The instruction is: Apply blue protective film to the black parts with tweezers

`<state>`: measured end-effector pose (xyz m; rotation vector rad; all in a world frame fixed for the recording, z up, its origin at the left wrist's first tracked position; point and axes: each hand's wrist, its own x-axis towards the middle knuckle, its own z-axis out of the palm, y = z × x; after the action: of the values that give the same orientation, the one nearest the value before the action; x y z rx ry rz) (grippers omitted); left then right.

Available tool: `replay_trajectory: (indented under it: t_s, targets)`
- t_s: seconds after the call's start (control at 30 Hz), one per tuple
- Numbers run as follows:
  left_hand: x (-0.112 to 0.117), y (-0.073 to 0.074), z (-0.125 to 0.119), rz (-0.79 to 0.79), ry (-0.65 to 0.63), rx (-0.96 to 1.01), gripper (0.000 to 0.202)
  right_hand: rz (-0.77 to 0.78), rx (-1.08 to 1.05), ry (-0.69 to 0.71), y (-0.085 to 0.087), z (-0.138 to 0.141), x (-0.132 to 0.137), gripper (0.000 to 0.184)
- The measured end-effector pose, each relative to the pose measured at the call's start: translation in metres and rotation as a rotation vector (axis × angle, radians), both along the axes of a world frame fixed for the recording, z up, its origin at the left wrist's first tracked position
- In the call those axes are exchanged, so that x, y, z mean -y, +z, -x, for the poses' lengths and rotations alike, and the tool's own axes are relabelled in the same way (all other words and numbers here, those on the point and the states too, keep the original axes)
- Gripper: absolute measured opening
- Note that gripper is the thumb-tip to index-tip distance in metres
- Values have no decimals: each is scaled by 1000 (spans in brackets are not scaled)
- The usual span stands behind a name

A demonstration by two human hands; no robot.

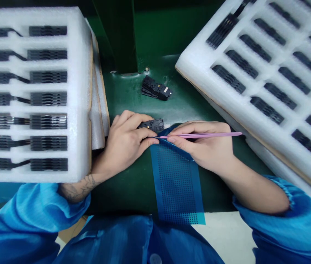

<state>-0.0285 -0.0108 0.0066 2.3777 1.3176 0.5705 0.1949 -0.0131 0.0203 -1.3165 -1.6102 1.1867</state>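
In the head view my left hand (125,141) is closed on a small black plastic part (157,125) with fine details on its face. My right hand (207,145) pinches pink tweezers (213,135), their tips pointing left to my left thumb and forefinger. What the tips touch is too small to make out. Under my right fingers a blue sheet (176,179) with rows of small dark dots curls up at its far end. The rest of it lies flat toward my body. Just beyond my hands rests a loose pile of similar black parts (157,89).
White foam trays (80,73) are stacked at left, their slots filled with black parts. More foam trays (196,62) stand at an angle on the right, also loaded. A dark green post (122,40) rises behind the green work surface (122,187).
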Motion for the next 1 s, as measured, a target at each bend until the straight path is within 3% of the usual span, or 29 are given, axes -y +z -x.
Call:
replay_trajectory:
  t_s: [0.33, 0.57, 1.0]
  targets:
    - [4, 4, 1, -38, -60, 64, 19, 10, -57, -222, -4, -13, -6, 10]
    - [3, 4, -2, 14, 43, 162, 16, 7, -35, -221, -3, -11, -6, 9]
    - [4, 2, -3, 15, 62, 153, 15, -15, -2, -207, -4, -1, -10, 8]
